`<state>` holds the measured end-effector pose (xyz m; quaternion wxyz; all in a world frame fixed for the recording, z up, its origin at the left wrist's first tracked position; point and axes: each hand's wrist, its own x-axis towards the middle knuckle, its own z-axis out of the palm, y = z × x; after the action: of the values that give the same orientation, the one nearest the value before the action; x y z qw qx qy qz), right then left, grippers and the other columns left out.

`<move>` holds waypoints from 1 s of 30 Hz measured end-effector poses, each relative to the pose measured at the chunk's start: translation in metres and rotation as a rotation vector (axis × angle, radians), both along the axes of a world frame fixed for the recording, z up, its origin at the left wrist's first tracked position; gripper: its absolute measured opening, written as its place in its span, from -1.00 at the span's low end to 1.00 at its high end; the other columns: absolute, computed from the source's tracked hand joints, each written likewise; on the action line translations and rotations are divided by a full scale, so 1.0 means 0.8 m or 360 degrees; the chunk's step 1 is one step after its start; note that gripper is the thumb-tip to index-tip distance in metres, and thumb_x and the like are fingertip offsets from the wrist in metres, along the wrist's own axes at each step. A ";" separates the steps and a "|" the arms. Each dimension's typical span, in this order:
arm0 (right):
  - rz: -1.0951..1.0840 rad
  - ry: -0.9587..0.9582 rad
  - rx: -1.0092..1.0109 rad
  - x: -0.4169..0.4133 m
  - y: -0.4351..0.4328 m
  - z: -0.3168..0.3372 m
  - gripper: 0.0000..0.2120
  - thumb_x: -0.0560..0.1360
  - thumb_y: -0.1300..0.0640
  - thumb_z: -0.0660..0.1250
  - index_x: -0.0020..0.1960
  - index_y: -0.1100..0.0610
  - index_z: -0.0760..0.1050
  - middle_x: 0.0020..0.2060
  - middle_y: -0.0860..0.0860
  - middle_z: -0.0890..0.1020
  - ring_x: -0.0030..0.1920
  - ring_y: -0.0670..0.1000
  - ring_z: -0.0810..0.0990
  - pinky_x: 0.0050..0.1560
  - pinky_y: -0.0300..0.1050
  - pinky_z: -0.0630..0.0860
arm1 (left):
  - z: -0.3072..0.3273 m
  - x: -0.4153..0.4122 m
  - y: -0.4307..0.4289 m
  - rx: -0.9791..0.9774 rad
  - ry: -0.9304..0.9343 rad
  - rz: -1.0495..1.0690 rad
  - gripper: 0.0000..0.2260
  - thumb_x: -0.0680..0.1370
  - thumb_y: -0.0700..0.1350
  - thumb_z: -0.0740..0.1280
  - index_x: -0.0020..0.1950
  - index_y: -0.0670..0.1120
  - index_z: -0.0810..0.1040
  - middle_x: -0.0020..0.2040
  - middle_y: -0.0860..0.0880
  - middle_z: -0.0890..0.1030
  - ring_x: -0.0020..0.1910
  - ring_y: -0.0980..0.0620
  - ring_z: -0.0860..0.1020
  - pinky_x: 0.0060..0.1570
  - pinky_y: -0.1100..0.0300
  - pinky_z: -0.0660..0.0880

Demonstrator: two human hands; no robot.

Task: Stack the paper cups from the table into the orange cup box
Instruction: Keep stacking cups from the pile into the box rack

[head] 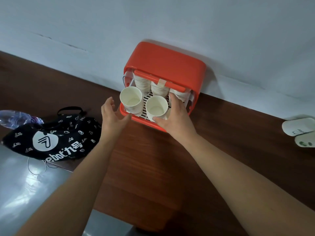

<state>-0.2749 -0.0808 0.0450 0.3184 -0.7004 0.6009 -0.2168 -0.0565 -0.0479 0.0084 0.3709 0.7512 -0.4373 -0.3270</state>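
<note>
at the front right of the orange cup box (167,65), right grip (175,116) wraps an upright paper cup (156,106): thumb on its near side, fingers round the far right side. cup stands on the white slatted tray (147,99) inside the box. left grip (112,114) slack, fingers spread, just beside an upright cup stack (131,99) at the tray's front left; contact cannot be told. inverted cup stacks (142,82) stand at the tray's rear. box sits on the brown counter (153,159) against the wall. black printed bag (54,140) and plastic bottle (15,116) lie well left.
</note>
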 end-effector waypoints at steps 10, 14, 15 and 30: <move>0.0077 0.0166 -0.0080 0.036 -0.015 -0.004 -0.23 0.37 0.02 0.57 0.46 0.07 0.27 0.34 0.03 0.45 0.36 0.10 0.41 0.33 0.09 0.45 | 0.000 0.018 -0.044 -0.0003 0.0069 -0.0457 -0.27 0.40 -0.08 0.59 0.48 0.09 0.29 0.28 0.17 0.49 0.24 0.13 0.48 0.17 0.19 0.45; -0.0045 0.0158 -0.0122 0.049 -0.019 -0.010 -0.19 0.38 -0.02 0.57 0.49 0.11 0.25 0.38 0.06 0.44 0.40 0.08 0.40 0.37 0.01 0.42 | 0.002 0.024 -0.053 -0.0050 0.0132 -0.0371 -0.30 0.40 -0.10 0.59 0.45 0.07 0.33 0.27 0.12 0.53 0.24 0.09 0.52 0.15 0.22 0.47; -0.0084 0.0143 -0.0135 0.053 -0.021 -0.011 -0.18 0.38 -0.01 0.57 0.50 0.12 0.24 0.41 0.06 0.43 0.42 0.08 0.38 0.39 0.00 0.40 | 0.003 0.024 -0.056 -0.0051 0.0147 -0.0363 -0.30 0.40 -0.11 0.59 0.45 0.07 0.33 0.27 0.11 0.54 0.25 0.08 0.53 0.15 0.22 0.48; -0.0161 0.0152 -0.0078 0.064 -0.031 -0.023 -0.18 0.40 0.19 0.54 0.53 0.07 0.18 0.41 0.12 0.42 0.39 0.12 0.43 0.32 0.03 0.46 | 0.001 0.023 -0.056 0.0004 0.0165 -0.0393 -0.30 0.45 -0.07 0.56 0.49 0.06 0.28 0.29 0.17 0.48 0.28 0.14 0.47 0.04 0.42 0.37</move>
<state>-0.2234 -0.1052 0.0268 0.2607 -0.6864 0.6445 -0.2135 -0.0381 -0.0927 0.0093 0.3489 0.6743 -0.5063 -0.4090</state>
